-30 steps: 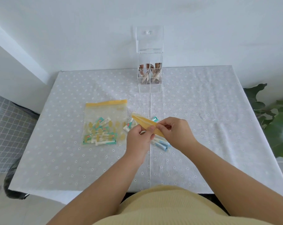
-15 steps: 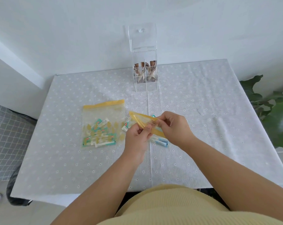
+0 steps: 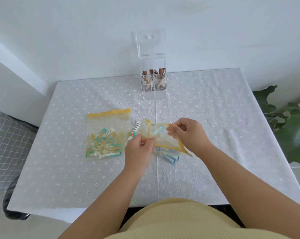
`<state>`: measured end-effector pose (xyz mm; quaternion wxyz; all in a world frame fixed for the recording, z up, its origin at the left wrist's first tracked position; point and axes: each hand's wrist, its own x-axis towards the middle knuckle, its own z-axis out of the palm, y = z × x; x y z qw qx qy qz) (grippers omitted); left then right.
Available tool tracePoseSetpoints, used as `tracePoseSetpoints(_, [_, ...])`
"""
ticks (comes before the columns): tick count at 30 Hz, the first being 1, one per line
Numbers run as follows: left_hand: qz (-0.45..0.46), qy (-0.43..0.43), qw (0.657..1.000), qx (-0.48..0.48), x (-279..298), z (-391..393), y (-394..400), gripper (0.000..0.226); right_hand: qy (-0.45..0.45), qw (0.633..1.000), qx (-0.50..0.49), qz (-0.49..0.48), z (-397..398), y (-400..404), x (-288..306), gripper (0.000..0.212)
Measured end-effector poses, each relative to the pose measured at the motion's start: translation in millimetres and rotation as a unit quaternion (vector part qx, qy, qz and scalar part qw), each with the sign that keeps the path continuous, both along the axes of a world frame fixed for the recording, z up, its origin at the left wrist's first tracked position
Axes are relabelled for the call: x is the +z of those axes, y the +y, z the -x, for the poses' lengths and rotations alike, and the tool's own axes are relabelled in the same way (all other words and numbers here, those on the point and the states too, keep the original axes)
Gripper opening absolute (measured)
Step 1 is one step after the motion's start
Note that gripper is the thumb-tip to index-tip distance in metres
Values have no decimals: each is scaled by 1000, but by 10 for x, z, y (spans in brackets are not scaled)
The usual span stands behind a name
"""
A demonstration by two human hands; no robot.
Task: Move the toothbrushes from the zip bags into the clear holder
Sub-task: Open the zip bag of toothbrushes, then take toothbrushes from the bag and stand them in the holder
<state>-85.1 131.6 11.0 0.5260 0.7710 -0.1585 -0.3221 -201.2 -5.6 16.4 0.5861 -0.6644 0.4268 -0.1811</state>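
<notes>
Step in hand looks like opening the near zip bag, desk centre. Left hand pinches the bag's near lip at 7 o'clock; right hand pinches the far lip at 2 o'clock. Both are closed on plastic. To do it well: pull the lips evenly apart, keep the mouth up so the blue-capped toothbrushes don't spill. Second bag lies flat at 9 o'clock, sealed. Clear holder at 12 o'clock, lid up, well apart. Versus 0.5 s ago: hands have spread, bag mouth now gapes; second bag hasn't moved.
</notes>
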Motion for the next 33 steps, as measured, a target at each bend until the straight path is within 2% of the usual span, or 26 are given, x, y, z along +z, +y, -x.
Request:
tracePoseSetpoints(3, [-12, -194, 980, -46, 118, -117, 51, 24, 90, 985, -9, 145, 8, -187, 101, 11])
tracePoseSetpoints(6, [-13, -274, 955, -114, 258, -180, 107, 27, 120, 968, -3, 218, 32, -337, 210, 10])
tracePoseSetpoints(10, [-85, -366, 891, -254, 467, -127, 161, 33, 147, 953, 2, 265, 31, -404, 272, 13])
tracePoseSetpoints(15, [-133, -390, 840, -352, 684, -108, 122, 64, 164, 955, -23, 246, 108, -406, 235, 12])
tracePoseSetpoints(20, [-215, -354, 814, -407, 700, -133, 61, 64, 190, 937, 16, 293, 197, -435, 258, 16])
tracePoseSetpoints(21, [-221, -354, 814, -404, 689, -126, 30, 64, 190, 937, 14, 293, 201, -426, 286, 18])
tracePoseSetpoints(23, [-220, -353, 820, -393, 675, -106, -54, 68, 190, 946, 14, 263, 190, -376, 352, 36])
tracePoseSetpoints(26, [-222, -342, 839, -361, 656, -82, -177, 72, 195, 968, 30, 157, 161, -215, 397, 65])
tracePoseSetpoints(29, [-216, -350, 852, -325, 631, -94, -253, 70, 191, 977, 46, 84, 203, -101, 364, 65])
tracePoseSetpoints(33, [-222, -358, 852, -310, 637, -216, -238, 69, 183, 976, 70, 96, 333, -181, 342, 51])
